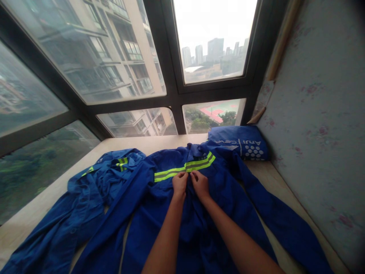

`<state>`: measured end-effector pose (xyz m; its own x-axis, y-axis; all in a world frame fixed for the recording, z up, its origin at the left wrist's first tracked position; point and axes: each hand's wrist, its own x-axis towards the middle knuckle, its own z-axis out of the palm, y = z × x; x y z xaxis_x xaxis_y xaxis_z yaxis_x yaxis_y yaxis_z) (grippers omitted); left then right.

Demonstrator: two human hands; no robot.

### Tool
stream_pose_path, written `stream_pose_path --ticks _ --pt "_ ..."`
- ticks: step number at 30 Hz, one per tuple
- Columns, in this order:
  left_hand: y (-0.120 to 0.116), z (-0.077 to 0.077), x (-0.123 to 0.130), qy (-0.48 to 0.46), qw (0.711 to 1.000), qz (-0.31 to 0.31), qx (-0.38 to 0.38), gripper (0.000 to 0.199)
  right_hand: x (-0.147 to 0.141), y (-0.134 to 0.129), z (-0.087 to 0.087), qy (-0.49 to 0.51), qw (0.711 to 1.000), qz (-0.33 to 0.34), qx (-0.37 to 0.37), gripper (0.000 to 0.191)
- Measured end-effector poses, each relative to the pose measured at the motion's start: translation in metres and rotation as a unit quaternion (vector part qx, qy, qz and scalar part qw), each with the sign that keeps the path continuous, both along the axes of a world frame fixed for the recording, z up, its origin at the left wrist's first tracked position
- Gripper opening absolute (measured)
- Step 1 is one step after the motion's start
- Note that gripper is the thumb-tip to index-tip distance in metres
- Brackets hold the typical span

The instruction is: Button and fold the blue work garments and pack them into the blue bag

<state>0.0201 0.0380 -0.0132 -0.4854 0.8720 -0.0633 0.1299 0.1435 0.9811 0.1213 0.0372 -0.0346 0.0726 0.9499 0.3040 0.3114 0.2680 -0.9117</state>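
A blue work jacket [159, 213] lies spread out with its sleeves reaching toward the near left and near right. A yellow-green reflective stripe [170, 174] crosses its chest. My left hand [180, 183] pinches the jacket's front edge just below the stripe, left of the centre opening. Close beside it, my right hand [199, 184] has its fingers closed on the front edge on the other side. The fingertips of both hands are nearly together; any button or fastener between them is too small to make out.
A second blue jacket [91, 198] lies crumpled at the left. A folded blue bundle with white lettering [242, 141] sits at the back right. The pale surface [34, 205] borders windows [213, 42] and a flowered wall [319, 125].
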Motion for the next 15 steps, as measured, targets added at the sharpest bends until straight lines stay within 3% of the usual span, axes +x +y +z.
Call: stream_pose_path --ticks 7,15 --pt "0.0011 -0.0077 -0.0031 -0.074 0.997 0.02 0.012 0.025 -0.0002 -0.0013 0.0004 -0.012 1.0 -0.003 0.003 0.028" --pt "-0.0034 -0.01 0.001 -0.054 0.997 0.026 0.048 0.019 0.0022 -0.0004 0.0034 -0.015 1.0 -0.008 0.004 0.026"
